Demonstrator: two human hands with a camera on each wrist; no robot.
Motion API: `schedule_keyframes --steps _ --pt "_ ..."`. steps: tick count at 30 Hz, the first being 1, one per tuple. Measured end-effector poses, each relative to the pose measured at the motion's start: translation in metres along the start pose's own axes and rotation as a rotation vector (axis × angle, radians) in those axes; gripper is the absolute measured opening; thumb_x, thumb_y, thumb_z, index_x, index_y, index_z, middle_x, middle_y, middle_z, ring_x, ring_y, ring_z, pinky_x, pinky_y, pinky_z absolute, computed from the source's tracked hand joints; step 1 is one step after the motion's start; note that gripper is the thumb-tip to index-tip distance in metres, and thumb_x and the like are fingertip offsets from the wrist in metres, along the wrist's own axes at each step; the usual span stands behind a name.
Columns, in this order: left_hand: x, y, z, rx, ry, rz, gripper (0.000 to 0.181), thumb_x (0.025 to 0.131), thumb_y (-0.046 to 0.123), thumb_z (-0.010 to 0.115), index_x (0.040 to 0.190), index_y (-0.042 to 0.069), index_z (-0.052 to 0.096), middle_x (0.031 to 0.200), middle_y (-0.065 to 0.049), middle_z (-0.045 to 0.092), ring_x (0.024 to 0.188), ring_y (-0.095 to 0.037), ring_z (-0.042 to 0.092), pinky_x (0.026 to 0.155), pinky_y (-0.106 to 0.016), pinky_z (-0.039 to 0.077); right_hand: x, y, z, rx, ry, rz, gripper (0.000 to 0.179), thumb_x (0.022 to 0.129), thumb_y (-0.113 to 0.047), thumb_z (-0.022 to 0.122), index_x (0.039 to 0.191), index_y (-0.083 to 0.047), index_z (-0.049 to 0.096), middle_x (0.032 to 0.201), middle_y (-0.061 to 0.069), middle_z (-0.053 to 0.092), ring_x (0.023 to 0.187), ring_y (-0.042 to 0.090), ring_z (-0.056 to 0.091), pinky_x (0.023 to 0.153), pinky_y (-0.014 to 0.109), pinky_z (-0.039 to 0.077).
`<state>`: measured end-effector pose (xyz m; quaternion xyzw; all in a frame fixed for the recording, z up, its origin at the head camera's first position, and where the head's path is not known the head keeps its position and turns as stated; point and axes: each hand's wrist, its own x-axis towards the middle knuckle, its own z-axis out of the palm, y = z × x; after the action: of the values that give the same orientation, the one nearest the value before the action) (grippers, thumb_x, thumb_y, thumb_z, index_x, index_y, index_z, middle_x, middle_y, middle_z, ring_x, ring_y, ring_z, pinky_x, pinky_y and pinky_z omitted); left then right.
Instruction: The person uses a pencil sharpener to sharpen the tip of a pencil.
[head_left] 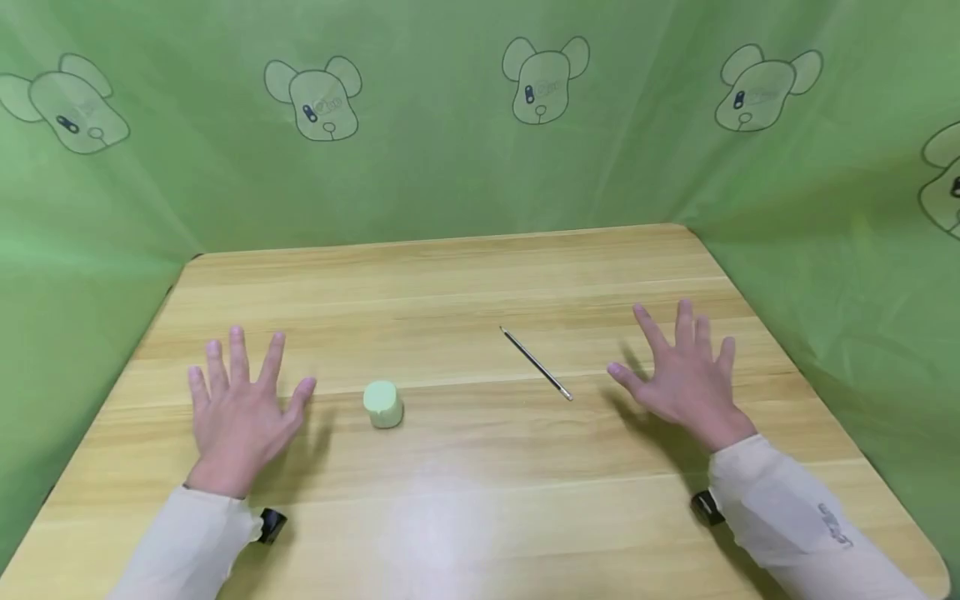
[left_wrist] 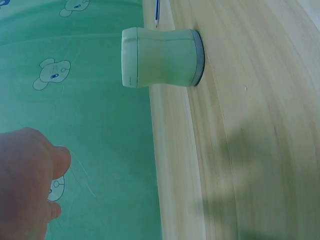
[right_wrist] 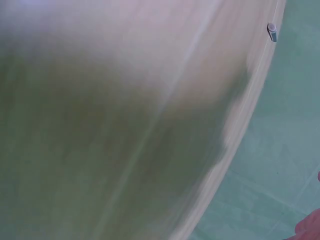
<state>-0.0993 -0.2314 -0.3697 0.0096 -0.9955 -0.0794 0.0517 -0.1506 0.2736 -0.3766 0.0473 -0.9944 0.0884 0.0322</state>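
Observation:
Both hands are held over the wooden table (head_left: 465,292) with fingers spread, holding nothing. To the right of the left hand (head_left: 243,412) stands a small pale green waisted cylinder (head_left: 383,405) with a lid-like top. The left wrist view shows the same cylinder (left_wrist: 165,57) with its grey base on the wood. A dark pencil (head_left: 536,362) lies slantwise, its point toward the far side and its metal-banded end nearest the right hand (head_left: 688,379). In the right wrist view the pencil's end (right_wrist: 272,32) shows near the table edge, with fingertips (right_wrist: 310,227) at the lower right corner.
Green curtains (head_left: 435,183) with mouse-head drawings hang behind the table and along both sides. Pale sleeves cover the forearms, and a dark device (head_left: 272,526) sits at the left wrist, another (head_left: 707,507) at the right.

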Motion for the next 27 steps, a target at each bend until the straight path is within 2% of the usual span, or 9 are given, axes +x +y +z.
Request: schedule_keyframes --steps 9,13,15,16,18,22,24,27 --pt "0.002 0.005 0.003 -0.031 -0.015 0.013 0.076 0.098 0.063 0.027 0.157 0.017 0.011 0.154 -0.025 -0.018 0.137 -0.048 -0.019 0.106 -0.062 -0.015 0.002 -0.001 -0.002 0.039 -0.009 -0.025 0.093 0.089 -0.07 0.046 0.157 -0.022 0.006 0.153 0.035 -0.01 0.135 0.06 0.008 0.1 0.076 0.001" --pt "0.004 0.008 0.003 -0.078 -0.008 0.052 0.079 0.099 0.061 0.032 0.156 0.01 0.012 0.155 -0.028 -0.012 0.139 -0.052 -0.009 0.109 -0.063 -0.006 0.005 -0.004 -0.002 0.122 -0.07 -0.036 0.092 0.091 -0.065 0.048 0.157 -0.022 0.001 0.152 0.035 -0.013 0.117 0.069 0.031 0.095 0.077 0.02" --pt "0.006 0.009 0.004 -0.121 -0.015 0.095 0.079 0.1 0.056 0.036 0.155 0.004 0.011 0.155 -0.03 -0.005 0.139 -0.053 -0.002 0.11 -0.063 0.0 0.009 -0.005 -0.001 0.17 -0.103 -0.047 0.092 0.092 -0.061 0.05 0.157 -0.021 -0.001 0.152 0.036 -0.011 0.108 0.071 0.039 0.089 0.076 0.029" --pt "0.007 0.01 0.005 -0.15 -0.023 0.118 0.078 0.101 0.052 0.038 0.154 0.001 0.011 0.155 -0.031 -0.002 0.139 -0.053 0.002 0.111 -0.062 0.002 0.01 -0.006 -0.001 0.193 -0.116 -0.053 0.092 0.093 -0.06 0.051 0.157 -0.02 -0.001 0.153 0.036 -0.01 0.108 0.07 0.04 0.087 0.076 0.032" --pt "0.01 0.011 0.008 -0.218 -0.042 0.17 0.073 0.103 0.044 0.039 0.152 -0.004 0.013 0.154 -0.033 0.008 0.139 -0.052 0.009 0.111 -0.061 0.007 0.013 -0.007 0.0 0.234 -0.129 -0.074 0.091 0.094 -0.055 0.054 0.157 -0.016 0.001 0.153 0.036 -0.001 0.115 0.065 0.038 0.09 0.074 0.033" --pt "0.016 0.015 0.016 -0.358 -0.099 0.257 0.061 0.106 0.032 0.035 0.15 -0.008 0.018 0.15 -0.032 0.026 0.137 -0.049 0.024 0.111 -0.059 0.018 0.02 -0.01 0.003 0.302 -0.13 -0.114 0.09 0.094 -0.048 0.059 0.156 -0.009 0.008 0.152 0.033 0.019 0.131 0.055 0.028 0.101 0.068 0.026" --pt "0.019 0.017 0.02 -0.409 -0.123 0.296 0.061 0.106 0.032 0.038 0.149 -0.008 0.022 0.146 -0.031 0.035 0.132 -0.048 0.034 0.108 -0.059 0.026 0.023 -0.012 0.006 0.337 -0.138 -0.126 0.087 0.094 -0.045 0.061 0.155 -0.007 0.012 0.148 0.031 0.029 0.129 0.052 0.035 0.101 0.066 0.03" --pt "0.021 0.022 0.024 -0.457 -0.165 0.339 0.067 0.101 0.037 0.05 0.149 -0.003 0.027 0.141 -0.028 0.044 0.123 -0.046 0.047 0.101 -0.058 0.037 0.029 -0.017 0.011 0.377 -0.161 -0.137 0.082 0.094 -0.038 0.063 0.154 -0.006 0.017 0.14 0.032 0.04 0.12 0.049 0.047 0.096 0.063 0.038"
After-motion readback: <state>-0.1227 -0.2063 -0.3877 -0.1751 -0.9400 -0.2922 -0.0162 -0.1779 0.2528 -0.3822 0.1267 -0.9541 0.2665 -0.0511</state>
